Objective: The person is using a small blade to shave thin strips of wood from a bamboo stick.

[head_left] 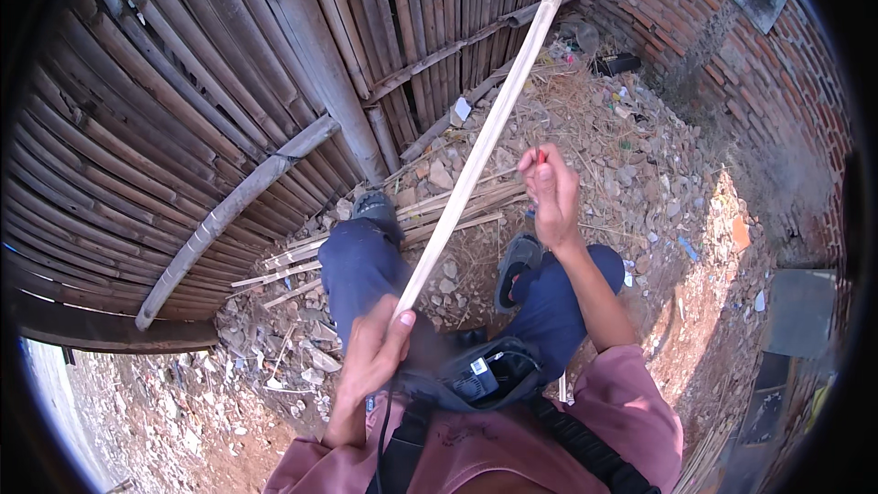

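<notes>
Bright daylight, hard shadows on the ground, sharp focus, fisheye bending and dark corners

Rubble-strewn dirt ground (658, 183), split bamboo strips (384, 238) lying on it, scattered stones, straw, litter

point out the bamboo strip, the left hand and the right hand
bamboo strip (485, 133): head view, middle of its pale length
left hand (377, 352): head view, back of the hand gripping the strip's lower end
right hand (549, 194): head view, its knuckles
</notes>
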`<move>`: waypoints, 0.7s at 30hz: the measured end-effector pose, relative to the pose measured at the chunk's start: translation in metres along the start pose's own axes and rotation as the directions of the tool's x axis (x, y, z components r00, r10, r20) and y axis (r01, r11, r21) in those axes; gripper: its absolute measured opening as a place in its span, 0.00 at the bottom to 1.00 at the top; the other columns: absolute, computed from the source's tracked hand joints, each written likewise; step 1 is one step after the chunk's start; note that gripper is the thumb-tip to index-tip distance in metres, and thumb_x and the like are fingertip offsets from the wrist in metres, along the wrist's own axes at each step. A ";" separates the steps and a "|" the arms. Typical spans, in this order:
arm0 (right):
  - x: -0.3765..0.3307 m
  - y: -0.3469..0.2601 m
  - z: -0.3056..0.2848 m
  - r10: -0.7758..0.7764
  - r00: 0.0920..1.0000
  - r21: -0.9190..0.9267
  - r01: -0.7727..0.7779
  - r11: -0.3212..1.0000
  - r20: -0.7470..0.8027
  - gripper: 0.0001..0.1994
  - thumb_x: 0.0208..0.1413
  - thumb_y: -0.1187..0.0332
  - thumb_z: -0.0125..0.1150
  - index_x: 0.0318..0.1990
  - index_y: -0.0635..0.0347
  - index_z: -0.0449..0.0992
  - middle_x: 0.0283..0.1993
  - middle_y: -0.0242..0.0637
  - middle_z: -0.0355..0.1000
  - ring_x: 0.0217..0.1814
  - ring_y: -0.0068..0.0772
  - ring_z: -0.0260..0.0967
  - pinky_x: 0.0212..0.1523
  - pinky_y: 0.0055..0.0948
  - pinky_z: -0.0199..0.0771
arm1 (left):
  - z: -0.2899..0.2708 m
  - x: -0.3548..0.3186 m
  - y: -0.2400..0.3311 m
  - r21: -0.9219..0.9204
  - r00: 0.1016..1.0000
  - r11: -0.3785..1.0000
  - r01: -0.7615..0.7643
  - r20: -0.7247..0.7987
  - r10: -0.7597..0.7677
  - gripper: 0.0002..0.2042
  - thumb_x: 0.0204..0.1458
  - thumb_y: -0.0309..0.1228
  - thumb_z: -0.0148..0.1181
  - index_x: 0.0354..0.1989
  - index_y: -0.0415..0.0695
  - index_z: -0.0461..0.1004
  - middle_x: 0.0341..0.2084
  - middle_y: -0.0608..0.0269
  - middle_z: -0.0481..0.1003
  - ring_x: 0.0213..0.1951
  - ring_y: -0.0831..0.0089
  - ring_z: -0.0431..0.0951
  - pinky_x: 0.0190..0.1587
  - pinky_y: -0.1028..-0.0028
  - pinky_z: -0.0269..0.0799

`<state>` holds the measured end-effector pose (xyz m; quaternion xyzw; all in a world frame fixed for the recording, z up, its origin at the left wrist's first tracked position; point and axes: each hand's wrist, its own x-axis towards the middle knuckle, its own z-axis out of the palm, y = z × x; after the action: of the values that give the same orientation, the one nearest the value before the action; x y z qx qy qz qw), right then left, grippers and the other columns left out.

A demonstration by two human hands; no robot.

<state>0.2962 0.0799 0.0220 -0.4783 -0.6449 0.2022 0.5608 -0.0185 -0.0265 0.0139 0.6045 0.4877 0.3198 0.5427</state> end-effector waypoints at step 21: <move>-0.044 -0.045 0.036 -0.364 0.862 -0.264 0.465 0.845 0.351 0.21 0.63 0.51 0.69 0.29 0.59 0.72 0.22 0.35 0.70 0.21 0.40 0.75 0.23 0.35 0.73 | 0.011 0.006 0.020 0.250 0.988 0.957 -0.150 0.008 0.152 0.10 0.72 0.32 0.51 0.40 0.38 0.67 0.21 0.40 0.71 0.26 0.35 0.74 0.28 0.54 0.65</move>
<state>0.2419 0.0317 0.0239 -0.3807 -0.8331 0.0277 0.4003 -0.0017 -0.0229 0.0299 0.7017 0.4795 0.2996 0.4335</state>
